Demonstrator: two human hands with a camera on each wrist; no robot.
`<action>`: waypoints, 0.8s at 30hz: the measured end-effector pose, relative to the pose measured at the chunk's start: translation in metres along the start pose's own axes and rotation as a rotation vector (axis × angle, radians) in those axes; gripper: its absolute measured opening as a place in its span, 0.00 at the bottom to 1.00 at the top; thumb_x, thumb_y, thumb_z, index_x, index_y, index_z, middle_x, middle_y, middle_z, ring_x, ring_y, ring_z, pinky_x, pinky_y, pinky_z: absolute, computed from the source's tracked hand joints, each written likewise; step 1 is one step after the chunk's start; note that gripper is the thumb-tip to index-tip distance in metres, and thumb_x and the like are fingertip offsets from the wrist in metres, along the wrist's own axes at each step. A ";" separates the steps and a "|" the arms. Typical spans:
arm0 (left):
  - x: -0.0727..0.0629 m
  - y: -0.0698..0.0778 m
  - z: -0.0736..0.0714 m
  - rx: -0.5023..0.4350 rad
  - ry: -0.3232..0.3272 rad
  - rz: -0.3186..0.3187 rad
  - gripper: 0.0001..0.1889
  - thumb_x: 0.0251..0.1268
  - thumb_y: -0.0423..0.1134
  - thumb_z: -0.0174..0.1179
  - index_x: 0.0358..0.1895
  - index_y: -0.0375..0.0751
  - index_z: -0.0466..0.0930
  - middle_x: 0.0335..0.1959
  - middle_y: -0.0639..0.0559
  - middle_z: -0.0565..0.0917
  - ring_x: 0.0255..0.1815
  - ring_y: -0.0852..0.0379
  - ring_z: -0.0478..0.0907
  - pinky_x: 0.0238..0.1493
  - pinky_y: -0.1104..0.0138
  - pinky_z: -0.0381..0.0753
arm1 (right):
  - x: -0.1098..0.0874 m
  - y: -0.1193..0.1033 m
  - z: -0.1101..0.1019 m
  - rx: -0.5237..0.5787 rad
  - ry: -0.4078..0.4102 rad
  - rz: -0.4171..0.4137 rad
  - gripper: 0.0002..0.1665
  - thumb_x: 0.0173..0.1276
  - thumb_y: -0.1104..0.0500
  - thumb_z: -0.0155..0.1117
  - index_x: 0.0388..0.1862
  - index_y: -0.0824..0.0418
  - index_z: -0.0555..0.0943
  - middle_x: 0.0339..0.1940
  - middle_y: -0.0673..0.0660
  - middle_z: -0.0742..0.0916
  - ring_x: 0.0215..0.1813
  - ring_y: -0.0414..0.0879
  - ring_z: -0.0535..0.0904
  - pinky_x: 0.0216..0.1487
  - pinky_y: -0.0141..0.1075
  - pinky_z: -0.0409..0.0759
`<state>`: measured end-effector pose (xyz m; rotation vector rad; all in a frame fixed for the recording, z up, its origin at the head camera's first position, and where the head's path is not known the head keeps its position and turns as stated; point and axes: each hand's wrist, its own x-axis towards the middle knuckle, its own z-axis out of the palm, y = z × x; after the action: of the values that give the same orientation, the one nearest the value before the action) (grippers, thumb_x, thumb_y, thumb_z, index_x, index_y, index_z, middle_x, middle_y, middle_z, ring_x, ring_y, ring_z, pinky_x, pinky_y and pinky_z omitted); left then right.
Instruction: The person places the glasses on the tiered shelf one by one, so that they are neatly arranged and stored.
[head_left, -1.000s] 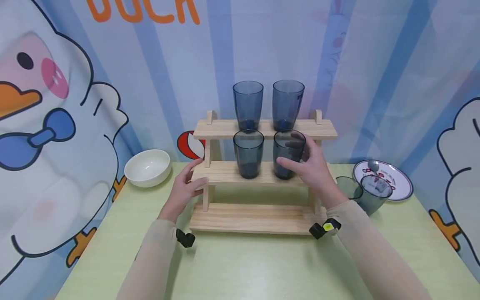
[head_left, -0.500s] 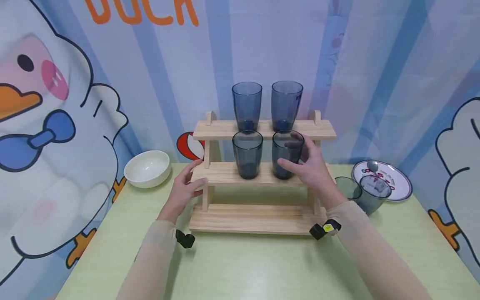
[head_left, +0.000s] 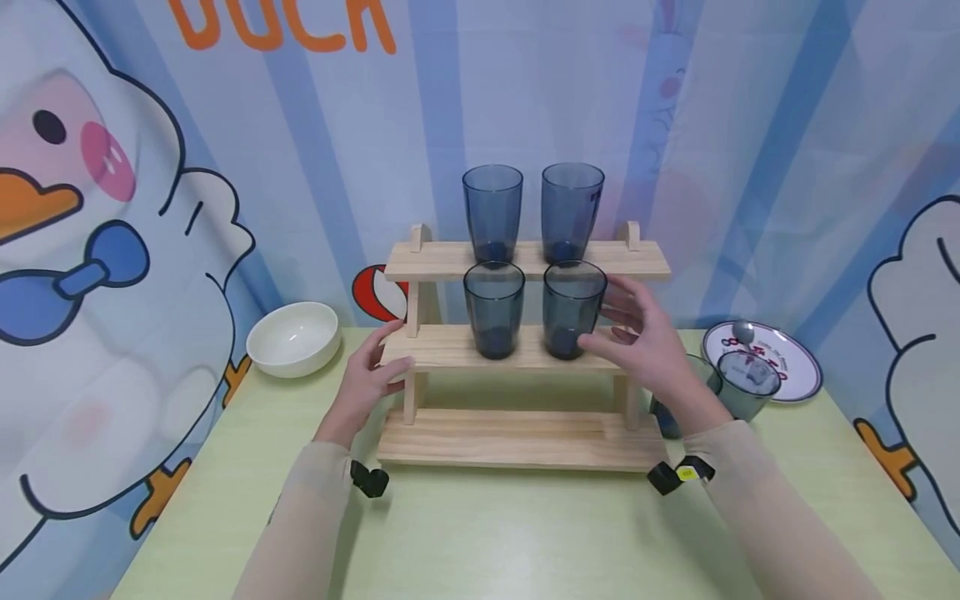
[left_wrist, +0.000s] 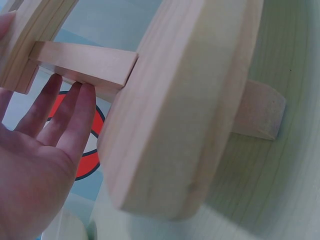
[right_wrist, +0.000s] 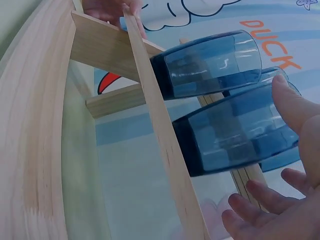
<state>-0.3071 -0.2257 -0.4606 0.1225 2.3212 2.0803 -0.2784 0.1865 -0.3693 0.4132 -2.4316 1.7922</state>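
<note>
A three-tier wooden display rack [head_left: 517,437] stands on the table. My left hand [head_left: 363,383] holds its left end, thumb at the middle shelf's front edge; in the left wrist view, several fingertips rest against the upright [left_wrist: 85,65]. Two blue-grey clear tumblers stand upright on the top shelf. Below them, on the middle shelf, stand a left tumbler [head_left: 493,312] and a right tumbler [head_left: 572,304]. Beside the right one is my right hand [head_left: 652,350], fingers spread and relaxed, thumb tip near its base. The right wrist view shows a gap between these fingers [right_wrist: 260,205] and the tumbler.
A white bowl [head_left: 292,340] sits left of the rack. To the right, two more tumblers [head_left: 750,382] stand before a white plate [head_left: 806,375] with a dark rim and a spoon [head_left: 743,332] on it. A printed duck curtain [head_left: 337,150] hangs behind.
My right hand has let go of the right tumbler on the middle shelf and moved off to the right, its fingers opening. The left hand stays on the rack.
</note>
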 end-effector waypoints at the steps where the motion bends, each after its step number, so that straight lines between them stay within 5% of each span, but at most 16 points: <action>1: 0.000 0.000 0.000 -0.003 0.000 -0.001 0.34 0.75 0.41 0.66 0.79 0.66 0.66 0.75 0.43 0.71 0.69 0.38 0.75 0.63 0.41 0.81 | -0.003 0.000 -0.002 -0.006 0.000 -0.004 0.54 0.68 0.54 0.78 0.86 0.47 0.57 0.78 0.60 0.73 0.77 0.59 0.70 0.79 0.58 0.66; 11: 0.000 -0.001 0.000 -0.002 0.001 0.003 0.34 0.75 0.40 0.66 0.80 0.65 0.66 0.75 0.42 0.71 0.69 0.37 0.75 0.63 0.41 0.81 | -0.027 0.002 -0.037 -0.113 0.033 -0.058 0.52 0.69 0.55 0.77 0.85 0.49 0.59 0.77 0.64 0.74 0.78 0.61 0.69 0.76 0.58 0.69; 19: 0.001 -0.002 0.001 -0.010 0.000 0.007 0.35 0.74 0.40 0.66 0.80 0.64 0.66 0.74 0.41 0.72 0.68 0.37 0.75 0.63 0.41 0.81 | -0.047 0.010 -0.070 -0.254 0.075 -0.065 0.49 0.69 0.56 0.77 0.84 0.49 0.62 0.75 0.61 0.77 0.75 0.58 0.72 0.63 0.19 0.74; 24: 0.002 -0.002 0.000 -0.011 0.007 -0.003 0.34 0.74 0.39 0.66 0.79 0.65 0.67 0.74 0.42 0.72 0.68 0.38 0.75 0.63 0.41 0.81 | -0.059 0.018 -0.087 -0.329 0.106 -0.020 0.50 0.69 0.52 0.77 0.84 0.49 0.62 0.76 0.60 0.76 0.74 0.59 0.72 0.58 0.13 0.70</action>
<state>-0.3088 -0.2256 -0.4628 0.1127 2.3123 2.0948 -0.2346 0.2836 -0.3730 0.3004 -2.5694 1.3322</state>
